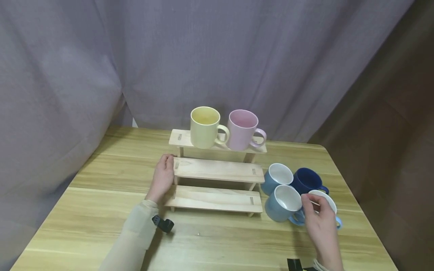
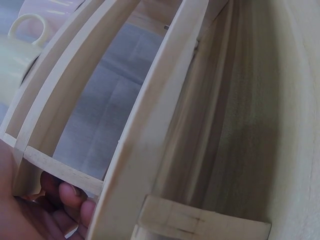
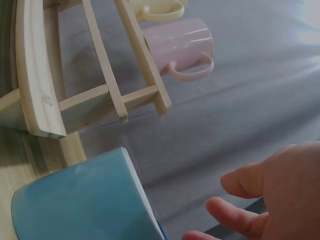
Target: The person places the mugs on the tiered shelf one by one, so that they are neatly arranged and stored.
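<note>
A three-tier wooden rack (image 1: 218, 170) holds a yellow mug (image 1: 203, 130) and a pink mug (image 1: 241, 131) upright on its top tier. My left hand (image 1: 162, 178) is at the rack's left end; the left wrist view shows its fingers (image 2: 72, 195) curled round the side piece. Over the mugs at the right hovers my right hand (image 1: 320, 222), fingers slightly bent and apart, holding nothing. It partly hides a light blue mug (image 1: 330, 201). Left of the hand stands a blue-grey mug (image 1: 278, 209), seen large in the right wrist view as a teal mug (image 3: 85, 200).
Behind that front mug stand another blue-grey mug (image 1: 269, 182) and a dark blue mug (image 1: 305, 182), close to the rack's right end. The wooden table (image 1: 210, 244) reaches back to a grey curtain (image 1: 190, 56). A brown curtain (image 1: 393, 131) hangs on the right.
</note>
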A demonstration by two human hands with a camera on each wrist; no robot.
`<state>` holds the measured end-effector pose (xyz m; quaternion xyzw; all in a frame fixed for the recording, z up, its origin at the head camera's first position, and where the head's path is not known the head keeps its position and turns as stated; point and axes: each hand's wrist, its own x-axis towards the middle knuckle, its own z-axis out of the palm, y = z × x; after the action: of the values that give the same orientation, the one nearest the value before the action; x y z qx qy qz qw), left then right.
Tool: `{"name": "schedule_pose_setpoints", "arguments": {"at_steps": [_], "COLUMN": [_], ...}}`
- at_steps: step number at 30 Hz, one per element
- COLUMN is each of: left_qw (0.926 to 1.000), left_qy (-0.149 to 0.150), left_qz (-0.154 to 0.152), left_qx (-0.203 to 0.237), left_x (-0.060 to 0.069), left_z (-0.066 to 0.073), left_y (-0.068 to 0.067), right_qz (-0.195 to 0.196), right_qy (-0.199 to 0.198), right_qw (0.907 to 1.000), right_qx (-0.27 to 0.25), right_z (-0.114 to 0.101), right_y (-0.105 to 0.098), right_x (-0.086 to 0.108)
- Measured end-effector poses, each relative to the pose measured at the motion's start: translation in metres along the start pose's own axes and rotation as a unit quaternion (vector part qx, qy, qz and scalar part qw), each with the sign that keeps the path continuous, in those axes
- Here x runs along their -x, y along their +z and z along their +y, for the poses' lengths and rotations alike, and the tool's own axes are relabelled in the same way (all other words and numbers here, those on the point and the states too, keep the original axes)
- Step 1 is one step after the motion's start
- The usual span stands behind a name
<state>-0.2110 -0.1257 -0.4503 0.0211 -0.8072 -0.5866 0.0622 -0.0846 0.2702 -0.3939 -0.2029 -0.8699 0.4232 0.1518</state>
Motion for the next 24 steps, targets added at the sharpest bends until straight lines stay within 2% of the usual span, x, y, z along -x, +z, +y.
{"name": "schedule_pose_setpoints", "arguments": {"at_steps": [13,18,24], "left_qw": [1.0000,0.9999,0.9999], "left_qy": [-0.002,0.004,0.005], "left_qz": [-0.002,-0.001,-0.001], "left_qx": [0.009,0.010,0.010], "left_x": [0.001,0.000,0.001], "left_z": [-0.001,-0.001,-0.001], "left_y": [-0.001,-0.001,-0.001], "right_qz": [-0.014,-0.036,-0.034], "right_qy": [0.011,0.021,0.022], "right_qw": [0.9996,0.9989,0.9989], "right_qx": [0.020,0.021,0.024], "right_z": [0.006,0.009,0.011], "right_y": [-0.002,-0.003,-0.005], "right_x": [0.005,0.004,0.005]}}
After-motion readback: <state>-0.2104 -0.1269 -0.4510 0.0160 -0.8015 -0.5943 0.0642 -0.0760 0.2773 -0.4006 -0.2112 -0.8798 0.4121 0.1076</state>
